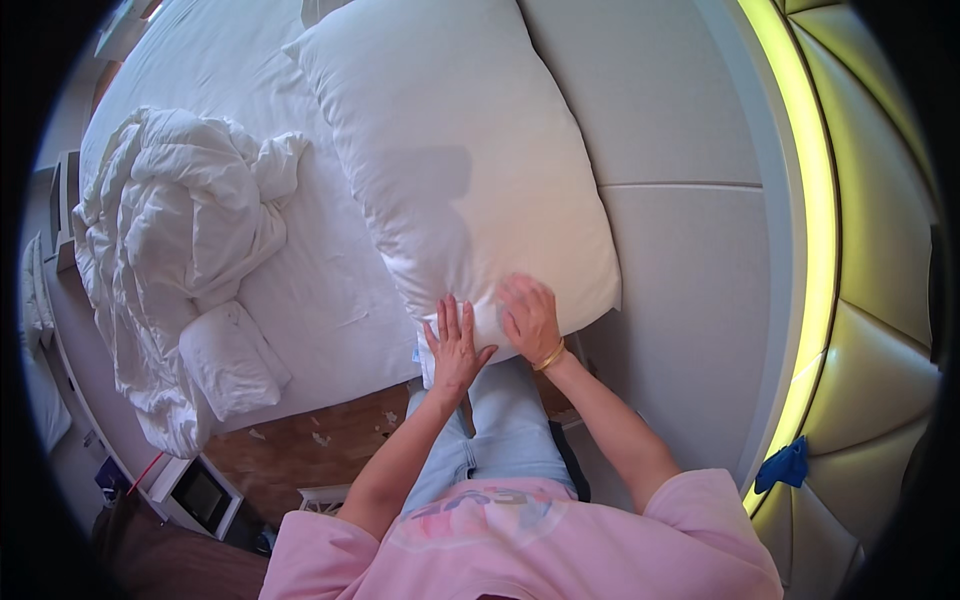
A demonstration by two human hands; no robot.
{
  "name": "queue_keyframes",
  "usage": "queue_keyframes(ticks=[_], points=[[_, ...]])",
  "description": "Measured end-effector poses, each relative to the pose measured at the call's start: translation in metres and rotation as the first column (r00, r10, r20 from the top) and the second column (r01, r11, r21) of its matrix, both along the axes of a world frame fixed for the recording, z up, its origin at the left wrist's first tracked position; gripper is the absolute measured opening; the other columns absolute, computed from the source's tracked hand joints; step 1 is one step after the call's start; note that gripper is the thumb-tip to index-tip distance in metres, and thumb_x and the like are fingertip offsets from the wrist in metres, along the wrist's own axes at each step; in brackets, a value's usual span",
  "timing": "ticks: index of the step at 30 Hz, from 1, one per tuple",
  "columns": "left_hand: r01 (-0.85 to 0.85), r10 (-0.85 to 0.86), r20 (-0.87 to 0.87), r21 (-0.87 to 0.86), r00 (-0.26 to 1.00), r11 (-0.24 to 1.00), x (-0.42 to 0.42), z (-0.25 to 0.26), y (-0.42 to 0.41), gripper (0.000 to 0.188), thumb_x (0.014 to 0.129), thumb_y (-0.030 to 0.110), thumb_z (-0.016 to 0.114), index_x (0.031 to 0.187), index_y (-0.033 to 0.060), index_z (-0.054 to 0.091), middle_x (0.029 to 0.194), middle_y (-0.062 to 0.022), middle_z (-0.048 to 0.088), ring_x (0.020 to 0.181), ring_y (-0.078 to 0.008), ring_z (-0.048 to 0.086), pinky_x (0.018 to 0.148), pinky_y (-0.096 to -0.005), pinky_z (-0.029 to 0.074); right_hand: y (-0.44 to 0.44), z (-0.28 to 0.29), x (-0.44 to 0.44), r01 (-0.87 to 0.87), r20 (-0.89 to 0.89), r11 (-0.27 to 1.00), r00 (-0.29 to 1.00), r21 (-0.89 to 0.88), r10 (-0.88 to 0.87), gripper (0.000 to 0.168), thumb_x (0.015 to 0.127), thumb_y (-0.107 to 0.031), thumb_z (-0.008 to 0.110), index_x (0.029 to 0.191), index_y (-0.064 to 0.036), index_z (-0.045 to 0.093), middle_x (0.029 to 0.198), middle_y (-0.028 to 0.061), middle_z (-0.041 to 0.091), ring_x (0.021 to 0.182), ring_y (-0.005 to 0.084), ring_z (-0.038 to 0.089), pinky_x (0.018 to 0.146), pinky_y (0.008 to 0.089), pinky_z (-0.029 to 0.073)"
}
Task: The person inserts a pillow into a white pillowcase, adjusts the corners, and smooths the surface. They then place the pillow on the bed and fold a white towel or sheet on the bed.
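Note:
A large white pillow (480, 150) lies along the headboard side of the bed, its near end in front of my body. My left hand (454, 346) rests flat on the pillow's near left corner, fingers spread and palm down. Over the near end, to the right, is my right hand (531, 315), blurred, with its thumb apart from its fingers and nothing visible in its grasp. A gold-coloured bracelet (550, 355) circles the right wrist. At the pillow's near left corner a white fabric flap (427, 367) hangs down beside my left hand.
A crumpled white duvet (187, 195) and a small folded white cloth bundle (232, 360) lie on the white bed sheet (337, 322). The padded headboard panel (682, 255) borders the right, beside a lit yellow strip (814, 225). A blue cloth (781, 466) hangs there. Wooden flooring (300, 450) shows below.

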State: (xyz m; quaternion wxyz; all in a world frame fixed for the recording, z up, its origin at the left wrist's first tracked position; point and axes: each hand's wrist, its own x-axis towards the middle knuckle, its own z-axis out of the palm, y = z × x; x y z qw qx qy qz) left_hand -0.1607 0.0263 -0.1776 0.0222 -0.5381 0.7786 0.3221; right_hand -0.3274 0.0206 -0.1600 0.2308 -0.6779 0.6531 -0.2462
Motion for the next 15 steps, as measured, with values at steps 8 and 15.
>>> queue_keyframes(ticks=[8, 15], points=[[-0.212, 0.172, -0.343, -0.082, 0.923, 0.974, 0.016, -0.001, -0.006, 0.064, 0.075, 0.004, 0.054, 0.131, 0.0009, 0.024, 0.137, -0.0199, 0.021, 0.127, -0.0359, 0.020, 0.101, -0.0503, 0.016, 0.011, -0.010, 0.012, -0.412, 0.181, 0.910, 0.899, 0.039, 0.399, 0.047, 0.072, -0.015, 0.058, 0.116, -0.003, 0.046, 0.128, 0.0148, 0.039, 0.121, 0.0304, 0.033, 0.100, 0.0445, 0.025], [-0.364, 0.339, -0.210, -0.089, 0.917, 0.927, 0.009, -0.013, -0.089, 0.074, 0.077, 0.025, 0.058, 0.135, 0.0061, 0.017, 0.140, -0.0218, 0.011, 0.129, -0.0362, 0.011, 0.099, -0.0529, 0.015, -0.074, 0.002, 0.003, -0.139, -0.281, 0.990, 0.949, 0.029, 0.141, 0.061, 0.074, -0.030, 0.059, 0.128, -0.013, 0.037, 0.137, 0.0138, 0.026, 0.127, 0.0324, 0.021, 0.100, 0.0509, 0.017]])
